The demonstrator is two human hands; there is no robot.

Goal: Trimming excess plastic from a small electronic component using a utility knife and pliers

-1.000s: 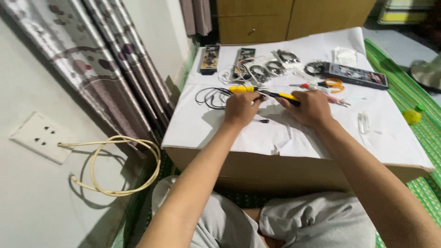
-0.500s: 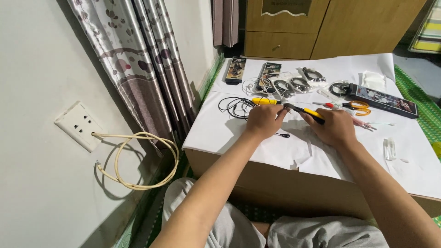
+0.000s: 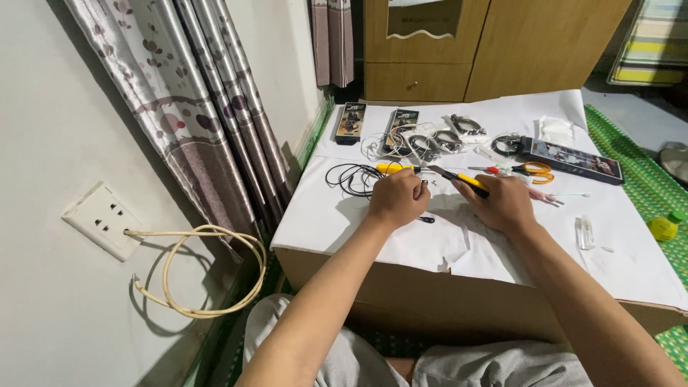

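Leftmost, a wall socket [image 3: 102, 218] fed a looped cream cable [image 3: 197, 269] beside a patterned curtain [image 3: 186, 93]. On the white-covered table [image 3: 330, 215], a coil of black wire [image 3: 351, 178] lay just beyond the left hand [image 3: 398, 199], whose fingers were curled together, apparently pinning something small, though what they gripped could not be told. The right hand [image 3: 505, 204] was closed around yellow-handled pliers [image 3: 459, 178], angled toward the left hand's fingertips. Further right lay orange scissors [image 3: 534, 170] and a dark flat box [image 3: 573, 159].
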